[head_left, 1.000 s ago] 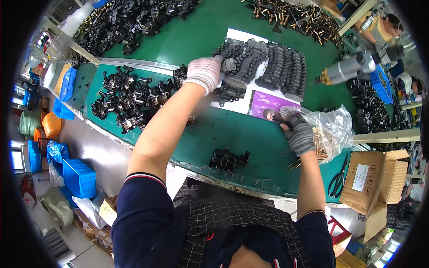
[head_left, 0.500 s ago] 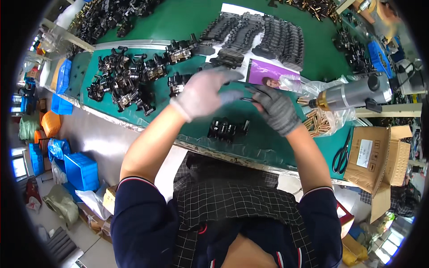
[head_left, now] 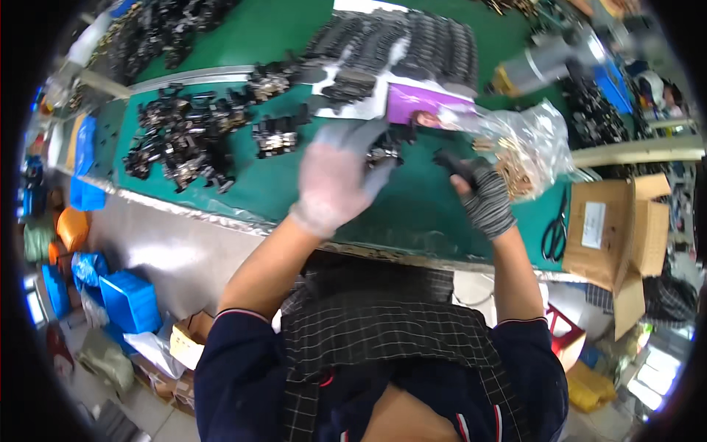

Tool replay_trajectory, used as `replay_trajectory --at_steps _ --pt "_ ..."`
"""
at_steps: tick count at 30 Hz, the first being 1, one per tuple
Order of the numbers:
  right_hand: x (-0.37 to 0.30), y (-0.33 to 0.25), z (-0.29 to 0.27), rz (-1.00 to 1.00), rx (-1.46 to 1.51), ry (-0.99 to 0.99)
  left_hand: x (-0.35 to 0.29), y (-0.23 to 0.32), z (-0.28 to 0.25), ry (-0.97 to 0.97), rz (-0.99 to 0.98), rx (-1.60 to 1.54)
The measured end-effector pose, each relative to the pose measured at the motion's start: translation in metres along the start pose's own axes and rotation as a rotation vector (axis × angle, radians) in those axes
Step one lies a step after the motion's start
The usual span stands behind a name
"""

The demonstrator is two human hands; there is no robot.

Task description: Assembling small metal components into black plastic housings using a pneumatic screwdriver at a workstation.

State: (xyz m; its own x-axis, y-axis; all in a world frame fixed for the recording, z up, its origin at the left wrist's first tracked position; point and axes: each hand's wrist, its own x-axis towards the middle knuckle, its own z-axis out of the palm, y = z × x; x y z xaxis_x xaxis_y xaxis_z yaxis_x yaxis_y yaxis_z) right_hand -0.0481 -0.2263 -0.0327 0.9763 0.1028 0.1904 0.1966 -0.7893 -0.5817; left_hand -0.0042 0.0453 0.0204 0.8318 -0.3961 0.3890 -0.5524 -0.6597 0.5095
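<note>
My left hand [head_left: 331, 173], in a white glove, is closed on a black and silver metal part [head_left: 384, 151] with several short posts. The part sits between thumb and fingers above the green table, partly hidden and blurred. My right hand [head_left: 482, 191], in a grey striped glove with bare fingertips, is to the right of it. Its thumb stands apart from the dark fingers, and I see nothing held there. Beside it lies a clear plastic bag [head_left: 543, 136] with brass screws [head_left: 513, 173]. A similar metal part [head_left: 276, 136] lies left of my left hand.
A heap of black metal parts [head_left: 180, 140] covers the table's left. Rows of black strips [head_left: 434, 51] lie at the back, near a purple printed sheet [head_left: 405, 101]. A grey power screwdriver [head_left: 541, 66] is at the upper right. Scissors [head_left: 554, 236] lie by an open cardboard box [head_left: 600, 228].
The metal part near the front edge is now up in my left hand. My right hand has moved right, away from the left. The screwdriver has shifted farther back, and the view has shifted slightly.
</note>
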Motion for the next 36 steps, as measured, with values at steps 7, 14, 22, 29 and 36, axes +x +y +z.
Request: replay_trajectory --at_steps 7,14,22,29,36 --pt "-0.021 -0.05 0.039 -0.284 -0.079 -0.203 -0.063 -0.011 0.029 -0.365 -0.018 -0.047" --pt "-0.03 -0.039 0.038 -0.234 0.111 -0.181 -0.07 -0.011 0.036 -0.287 -0.005 -0.012" --pt "-0.023 -0.03 0.045 -0.281 0.185 -0.085 -0.062 -0.018 0.029 -0.241 -0.041 -0.096" --pt "0.054 -0.019 0.042 -0.513 0.112 -0.035 -0.032 -0.032 0.037 0.004 -0.097 -0.081" --pt "0.056 -0.024 0.046 -0.394 0.044 -0.133 -0.016 -0.025 0.044 -0.049 0.357 0.229"
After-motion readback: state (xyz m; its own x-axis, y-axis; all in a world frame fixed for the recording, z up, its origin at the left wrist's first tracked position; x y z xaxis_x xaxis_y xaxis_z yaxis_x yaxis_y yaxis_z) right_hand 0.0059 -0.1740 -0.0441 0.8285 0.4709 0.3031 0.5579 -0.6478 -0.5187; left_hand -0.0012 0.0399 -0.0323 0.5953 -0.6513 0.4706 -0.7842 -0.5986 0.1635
